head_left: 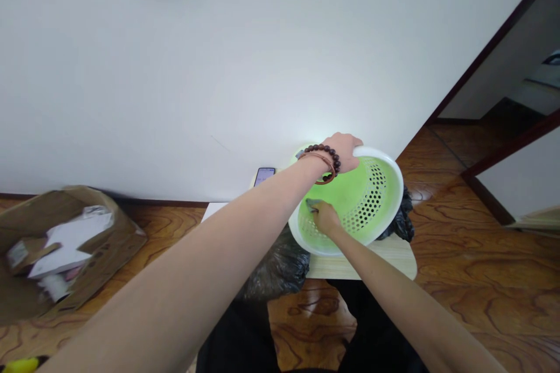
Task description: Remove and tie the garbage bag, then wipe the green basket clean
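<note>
A plastic colander basket (397,186) with a green inside and a white rim stands tilted, its opening facing me. My left hand (346,150), with a beaded bracelet at the wrist, is closed around the far part of the rim. Inside the basket, my right hand (326,219) presses a small grey cloth (312,204) against the inner wall near the left side. The fingers of that hand are bent around the cloth, and most of it is hidden. Part of the basket's far left side is covered by my left forearm.
Under the basket is a small pale wooden table (396,256), close to the white wall. A phone (264,175) lies at its back left. Black plastic bags (284,265) flank the basket. On the floor at left sits an open cardboard box (111,250) with papers and packaging.
</note>
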Demonstrator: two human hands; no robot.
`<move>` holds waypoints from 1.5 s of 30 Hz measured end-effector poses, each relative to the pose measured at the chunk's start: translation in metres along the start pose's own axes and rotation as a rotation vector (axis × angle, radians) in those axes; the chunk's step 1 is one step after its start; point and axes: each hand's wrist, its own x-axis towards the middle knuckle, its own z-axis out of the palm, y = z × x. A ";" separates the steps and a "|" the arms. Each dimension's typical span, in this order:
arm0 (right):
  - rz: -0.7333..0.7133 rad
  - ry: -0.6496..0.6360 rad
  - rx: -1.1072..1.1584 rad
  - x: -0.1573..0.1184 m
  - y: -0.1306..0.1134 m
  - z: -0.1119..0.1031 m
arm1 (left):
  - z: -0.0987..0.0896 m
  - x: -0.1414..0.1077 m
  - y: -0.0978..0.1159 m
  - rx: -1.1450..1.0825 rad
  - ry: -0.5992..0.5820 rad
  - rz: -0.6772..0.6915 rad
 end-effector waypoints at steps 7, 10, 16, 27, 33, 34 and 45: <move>-0.020 0.088 0.379 0.006 -0.038 -0.008 | 0.005 0.003 -0.011 -0.020 0.086 0.146; -0.102 -0.079 0.091 -0.002 0.000 -0.020 | 0.003 0.001 -0.016 -0.029 0.097 0.162; -0.033 0.012 -0.328 -0.009 0.054 -0.031 | 0.001 0.000 -0.013 -0.040 0.099 0.159; -0.112 -0.024 0.138 -0.004 0.001 -0.002 | 0.002 0.001 -0.019 -0.059 0.096 0.151; -0.022 -0.022 -0.195 -0.004 0.052 -0.015 | 0.001 0.001 -0.019 -0.073 0.102 0.163; -0.001 -0.004 -0.199 -0.005 0.050 -0.015 | 0.001 0.001 -0.017 -0.071 0.100 0.164; -0.144 0.047 0.301 0.004 -0.025 -0.016 | 0.000 0.000 -0.014 -0.070 0.086 0.116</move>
